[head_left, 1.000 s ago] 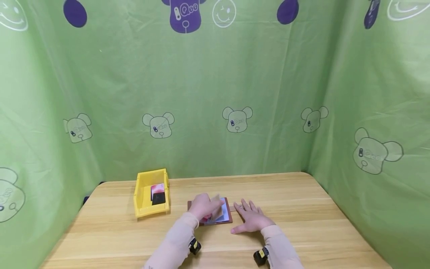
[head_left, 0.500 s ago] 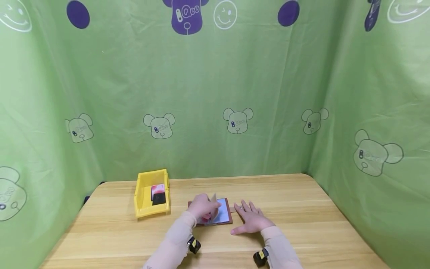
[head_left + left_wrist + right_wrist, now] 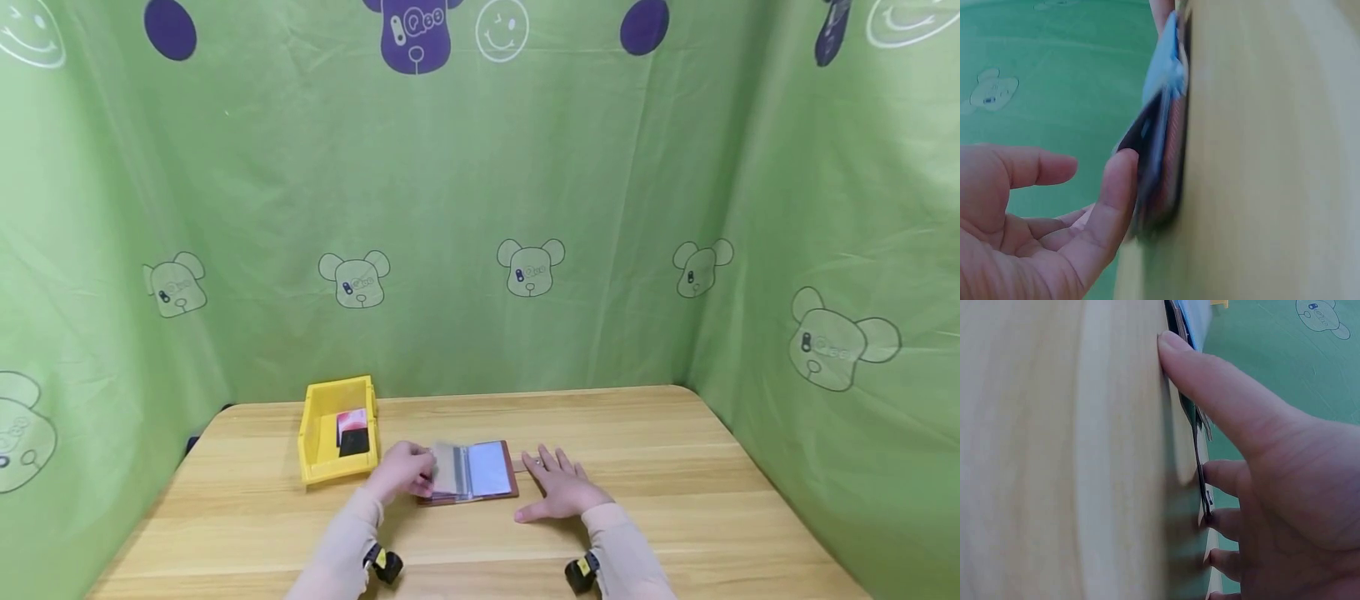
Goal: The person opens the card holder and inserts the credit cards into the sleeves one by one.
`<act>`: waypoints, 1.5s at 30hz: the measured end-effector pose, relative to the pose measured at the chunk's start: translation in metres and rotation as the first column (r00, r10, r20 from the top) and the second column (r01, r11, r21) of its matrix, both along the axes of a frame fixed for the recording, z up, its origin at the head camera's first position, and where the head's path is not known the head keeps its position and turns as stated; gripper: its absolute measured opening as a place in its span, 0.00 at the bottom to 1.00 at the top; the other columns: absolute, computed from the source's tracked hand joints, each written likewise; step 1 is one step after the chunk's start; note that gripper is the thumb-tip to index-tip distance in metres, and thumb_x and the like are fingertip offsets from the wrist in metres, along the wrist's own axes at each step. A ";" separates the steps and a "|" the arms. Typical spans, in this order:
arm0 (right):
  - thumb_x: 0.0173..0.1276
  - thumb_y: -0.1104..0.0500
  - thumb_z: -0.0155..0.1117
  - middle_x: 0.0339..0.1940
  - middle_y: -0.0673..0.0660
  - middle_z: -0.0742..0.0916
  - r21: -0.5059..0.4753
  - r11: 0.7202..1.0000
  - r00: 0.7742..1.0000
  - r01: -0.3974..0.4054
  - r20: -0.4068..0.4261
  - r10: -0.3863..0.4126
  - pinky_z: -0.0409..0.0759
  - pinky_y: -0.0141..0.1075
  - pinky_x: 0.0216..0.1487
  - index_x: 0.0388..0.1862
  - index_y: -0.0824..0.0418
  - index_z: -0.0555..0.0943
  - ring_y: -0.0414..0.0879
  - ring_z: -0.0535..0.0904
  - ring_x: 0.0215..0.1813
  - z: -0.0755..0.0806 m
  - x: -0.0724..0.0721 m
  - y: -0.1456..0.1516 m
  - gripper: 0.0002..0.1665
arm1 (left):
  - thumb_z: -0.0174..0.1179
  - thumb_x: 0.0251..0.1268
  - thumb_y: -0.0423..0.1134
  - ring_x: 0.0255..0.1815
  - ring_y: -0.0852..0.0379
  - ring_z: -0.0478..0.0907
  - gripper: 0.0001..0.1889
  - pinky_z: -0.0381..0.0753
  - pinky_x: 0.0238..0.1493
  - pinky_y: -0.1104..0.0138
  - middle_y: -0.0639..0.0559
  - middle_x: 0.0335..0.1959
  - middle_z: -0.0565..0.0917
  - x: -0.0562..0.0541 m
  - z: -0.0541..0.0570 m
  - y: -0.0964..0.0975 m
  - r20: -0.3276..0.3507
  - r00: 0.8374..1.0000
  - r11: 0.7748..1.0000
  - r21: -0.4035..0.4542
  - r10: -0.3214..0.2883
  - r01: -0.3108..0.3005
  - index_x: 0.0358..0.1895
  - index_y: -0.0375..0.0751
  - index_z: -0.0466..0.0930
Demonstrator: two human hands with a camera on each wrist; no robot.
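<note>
An open brown card holder [image 3: 469, 473] with clear plastic sleeves lies on the table. Its right side shows a pale blue page [image 3: 490, 468], and a greyish sleeve page [image 3: 448, 468] lies over the left side. My left hand [image 3: 405, 471] is at the holder's left edge. In the left wrist view its thumb [image 3: 1121, 178] touches the edge of a raised page, while the index finger stands apart from it. To the right, my right hand [image 3: 562, 485] rests with spread fingers over the end of the holder's snap strap [image 3: 521, 465]; its thumb points toward the holder.
A yellow bin [image 3: 318, 421] stands left of the holder, with a pink-and-white card [image 3: 350, 419] and a black card-like item [image 3: 354, 442] inside. Green printed curtain [image 3: 450, 350] surrounds the wooden table [image 3: 645, 442] at the back and sides.
My left hand has moved left from the middle of the holder, and the page it held upright has gone over to the left side. The right hand has stayed in place.
</note>
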State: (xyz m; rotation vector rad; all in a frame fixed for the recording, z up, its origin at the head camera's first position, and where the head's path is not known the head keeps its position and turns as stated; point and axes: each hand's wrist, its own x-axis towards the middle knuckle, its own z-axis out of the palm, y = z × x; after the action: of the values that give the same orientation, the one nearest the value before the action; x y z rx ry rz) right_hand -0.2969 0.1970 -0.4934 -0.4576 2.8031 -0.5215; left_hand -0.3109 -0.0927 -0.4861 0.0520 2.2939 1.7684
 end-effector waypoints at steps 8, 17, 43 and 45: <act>0.50 0.30 0.70 0.79 0.70 0.53 -0.017 1.000 1.000 0.010 -0.003 -0.010 0.44 0.71 0.74 0.78 0.58 0.55 0.73 0.43 0.78 0.000 -0.001 0.004 0.64 | 0.53 0.70 0.39 0.31 0.54 0.83 0.22 0.88 0.35 0.60 0.33 0.41 0.84 0.007 -0.006 -0.033 0.013 0.998 0.997 -0.020 -0.069 0.070 0.57 0.22 0.70; 0.49 0.30 0.70 0.79 0.70 0.52 -0.018 1.000 1.000 0.005 -0.020 -0.006 0.44 0.72 0.73 0.78 0.58 0.55 0.74 0.44 0.77 -0.001 -0.002 0.006 0.65 | 0.52 0.72 0.42 0.42 0.45 0.84 0.25 0.87 0.43 0.54 0.29 0.51 0.81 0.011 0.030 -0.067 -0.043 0.989 0.987 -0.076 -0.144 0.140 0.62 0.25 0.68; 0.49 0.30 0.71 0.79 0.70 0.53 -0.016 1.000 1.000 -0.001 -0.019 0.000 0.45 0.71 0.73 0.78 0.58 0.55 0.74 0.44 0.77 0.000 0.001 0.001 0.64 | 0.46 0.75 0.46 0.71 0.33 0.61 0.31 0.62 0.73 0.43 0.27 0.70 0.64 -0.046 0.025 -0.111 -0.006 0.956 0.948 -0.128 0.294 -0.292 0.69 0.24 0.59; 0.50 0.31 0.71 0.79 0.70 0.53 -0.018 1.000 1.000 -0.003 -0.020 0.003 0.45 0.71 0.73 0.78 0.58 0.56 0.75 0.44 0.77 0.000 0.001 0.000 0.64 | 0.45 0.75 0.45 0.70 0.35 0.61 0.30 0.64 0.72 0.44 0.28 0.70 0.63 -0.046 0.021 -0.112 0.024 0.949 0.946 -0.087 0.314 -0.311 0.69 0.24 0.58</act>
State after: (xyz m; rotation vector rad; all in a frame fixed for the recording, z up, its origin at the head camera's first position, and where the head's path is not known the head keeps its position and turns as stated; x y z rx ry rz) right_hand -0.2959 0.1973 -0.4933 -0.4732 2.8187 -0.5451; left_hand -0.3573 -0.2048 -0.4647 -0.3779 2.4530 1.7920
